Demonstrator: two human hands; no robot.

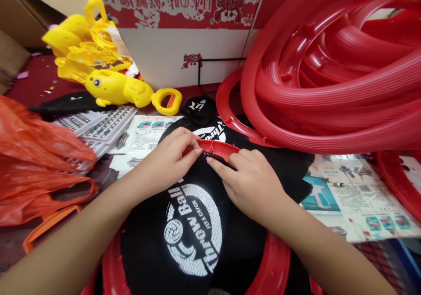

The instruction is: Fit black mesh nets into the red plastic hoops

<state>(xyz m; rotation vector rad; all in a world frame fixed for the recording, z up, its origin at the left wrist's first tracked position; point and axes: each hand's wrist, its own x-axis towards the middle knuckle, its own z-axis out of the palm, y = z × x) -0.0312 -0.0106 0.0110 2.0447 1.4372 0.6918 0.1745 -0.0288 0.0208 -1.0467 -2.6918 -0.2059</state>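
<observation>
Far left: a crumpled, translucent orange plastic bag (39,163). Beyond and to its right, a yellow plastic animal-shaped toy (118,89) lies behind clear plastic trays (110,124) filled with small round pieces. Centre-left: the bare left hand (180,152), thumb and forefinger pinched at one end of a curved red plastic rim (217,147). Centre: black mesh fabric (148,238) with white "Throw Ball" lettering, spread in front of the person and meeting the rim between the hands. Centre-right: the bare right hand (248,179) — fingers curled over the rim's other end, thumb extended along the fabric. Right: large, glossy red plastic rings (329,139), heaped above a printed cardboard sheet (355,198).
</observation>
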